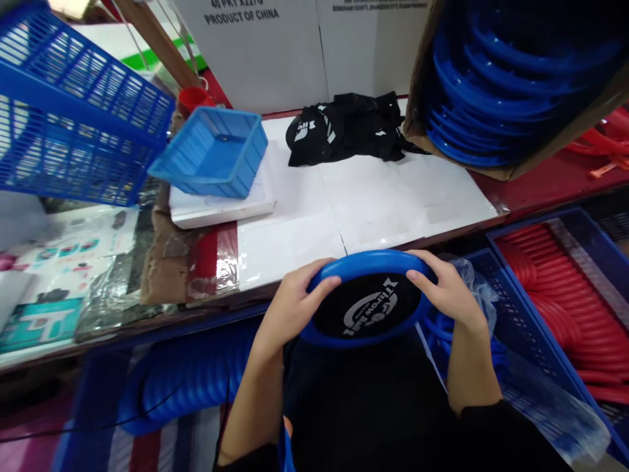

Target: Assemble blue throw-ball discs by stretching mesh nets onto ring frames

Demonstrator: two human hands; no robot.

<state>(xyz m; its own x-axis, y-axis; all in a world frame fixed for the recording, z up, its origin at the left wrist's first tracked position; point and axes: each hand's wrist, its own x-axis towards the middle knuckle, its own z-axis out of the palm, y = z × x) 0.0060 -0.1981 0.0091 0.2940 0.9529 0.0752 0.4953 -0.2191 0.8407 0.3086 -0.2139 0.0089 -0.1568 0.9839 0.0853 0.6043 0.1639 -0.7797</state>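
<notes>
Head view: toward the right of the table (388,196), a carton (417,124) holds stacked blue rings (472,118); near the left, a tray (201,185) holds perhaps one small bit, too small to tell. Below the front edge, right, a crate (545,321) holds red tubes (570,295). Left hand (293,300) and right hand (451,288) each grip the rim of the disc (368,305), thumbs over it, remaining fingers mostly hidden. Between them, the disc is near the table's front edge.
</notes>
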